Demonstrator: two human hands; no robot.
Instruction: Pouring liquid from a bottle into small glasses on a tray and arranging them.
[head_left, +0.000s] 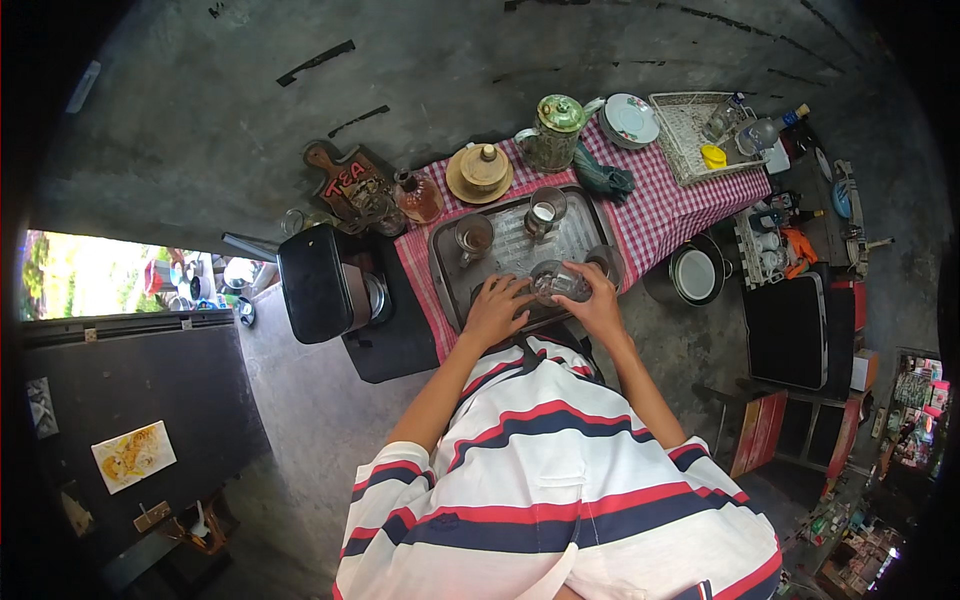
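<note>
On a checked cloth lies a metal tray (510, 244) bearing several glass vessels. My right hand (598, 300) has its thumb and fingers around the right side of a clear glass (555, 281) near the tray's front edge. My left hand (496, 309) is spread over the tray's front left part, fingertips near that glass; a dark round thing beneath it is mostly hidden. Farther back stand a glass mug (474, 236) at the left and another glass mug (545, 212) near the middle. Another glass (606, 264) is just right of my right hand, partly covered by it.
Behind the tray are a glass bottle (418, 197), a lidded wooden pot (486, 171), a green patterned jug (557, 135) and stacked plates (631, 120). A wicker tray (675, 142) holds bottles. A black appliance (319, 285) stands left; a bucket (694, 276) is right, lower down.
</note>
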